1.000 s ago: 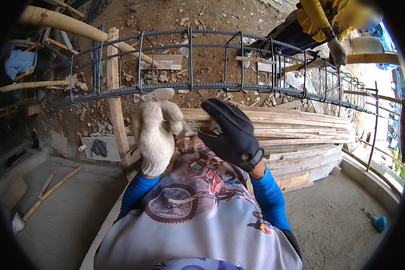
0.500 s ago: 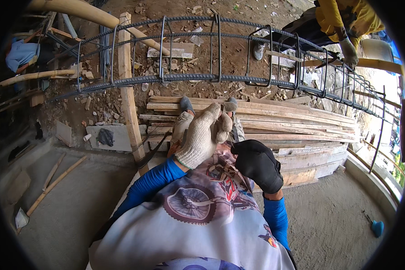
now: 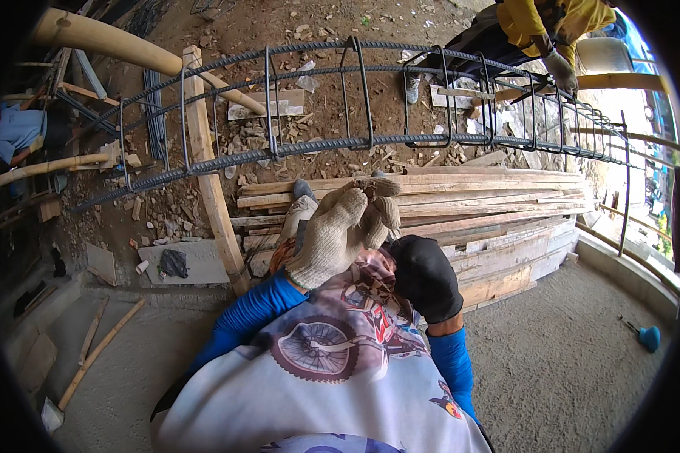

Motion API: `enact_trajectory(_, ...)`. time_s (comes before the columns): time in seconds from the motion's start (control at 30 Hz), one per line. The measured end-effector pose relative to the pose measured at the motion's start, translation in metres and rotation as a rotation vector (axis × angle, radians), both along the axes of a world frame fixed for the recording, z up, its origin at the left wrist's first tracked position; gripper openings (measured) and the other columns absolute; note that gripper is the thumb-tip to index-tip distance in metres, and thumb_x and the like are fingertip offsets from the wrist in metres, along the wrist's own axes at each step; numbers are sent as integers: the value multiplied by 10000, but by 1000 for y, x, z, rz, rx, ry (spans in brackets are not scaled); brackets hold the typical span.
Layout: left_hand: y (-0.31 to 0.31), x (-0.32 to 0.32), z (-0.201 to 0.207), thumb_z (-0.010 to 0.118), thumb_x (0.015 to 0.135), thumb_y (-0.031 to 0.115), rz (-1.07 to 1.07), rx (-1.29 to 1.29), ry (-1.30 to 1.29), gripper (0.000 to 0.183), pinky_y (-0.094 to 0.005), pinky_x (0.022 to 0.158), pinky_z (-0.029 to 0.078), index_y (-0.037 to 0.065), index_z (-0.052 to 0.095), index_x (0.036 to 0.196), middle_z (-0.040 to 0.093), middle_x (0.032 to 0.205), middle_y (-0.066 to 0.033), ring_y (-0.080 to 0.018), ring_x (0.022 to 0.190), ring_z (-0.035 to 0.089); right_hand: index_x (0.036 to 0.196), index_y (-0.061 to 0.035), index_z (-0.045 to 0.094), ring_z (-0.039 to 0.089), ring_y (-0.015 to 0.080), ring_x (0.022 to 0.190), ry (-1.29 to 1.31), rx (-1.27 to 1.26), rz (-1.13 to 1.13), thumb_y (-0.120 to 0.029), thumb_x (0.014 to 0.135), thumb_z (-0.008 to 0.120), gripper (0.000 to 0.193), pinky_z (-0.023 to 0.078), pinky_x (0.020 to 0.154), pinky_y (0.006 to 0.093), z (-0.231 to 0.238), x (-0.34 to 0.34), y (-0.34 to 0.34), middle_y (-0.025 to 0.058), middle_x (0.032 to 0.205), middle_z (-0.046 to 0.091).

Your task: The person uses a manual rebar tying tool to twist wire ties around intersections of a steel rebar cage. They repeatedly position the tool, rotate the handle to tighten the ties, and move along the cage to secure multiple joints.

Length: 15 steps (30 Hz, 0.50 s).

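My left hand point(image 3: 332, 238), in a cream knit glove and blue sleeve, is raised in front of my chest. Its fingers are bent in towards the thumb, and whatever they may hold is too small or hidden to name. Just right of it and slightly lower, my right hand point(image 3: 425, 279) wears a black glove and is balled up, knuckles outward. The fingertips of that hand are out of sight, so its contents do not show. Beyond both hands runs a long rebar cage point(image 3: 302, 147) of ribbed bars and square stirrups, apart from my hands.
A stack of wooden planks point(image 3: 499, 200) lies before me. An upright timber post point(image 3: 204, 151) and bamboo poles point(image 3: 121, 38) stand left. A co-worker in a yellow top point(image 3: 517, 23) reaches to the cage; another person point(image 3: 19, 132) bends at far left. A blue-handled tool point(image 3: 647, 338) lies right.
The view has shifted slightly, moving most of the scene leftward. My left fingers show more spread at the top than before, while my right hand remains balled beside it.
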State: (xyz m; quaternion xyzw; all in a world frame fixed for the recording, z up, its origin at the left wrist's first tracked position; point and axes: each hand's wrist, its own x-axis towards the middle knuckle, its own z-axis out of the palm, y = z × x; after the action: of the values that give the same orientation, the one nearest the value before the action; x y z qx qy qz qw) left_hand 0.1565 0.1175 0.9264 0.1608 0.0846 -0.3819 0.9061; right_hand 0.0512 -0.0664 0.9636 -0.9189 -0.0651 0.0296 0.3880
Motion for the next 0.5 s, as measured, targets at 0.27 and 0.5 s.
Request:
enact_trajectory(0.27,19,12,-3,615,1087,400,-17,-93,150,408,-284,593,468,23,664,1236,647,909,-87,-164,668,535,1014,0,690,631,290,790,2,288,-61,1,812,740,208,529,715,392,-5,-11,33,102,895,644)
enact_trajectory(0.5,17,21,5,669,1071,295,64,-21,72,333,-257,581,455,-12,669,1202,647,927,-82,-120,665,509,1073,0,717,672,282,892,569,611,-254,50,805,776,279,557,816,396,-8,-15,27,98,1004,694)
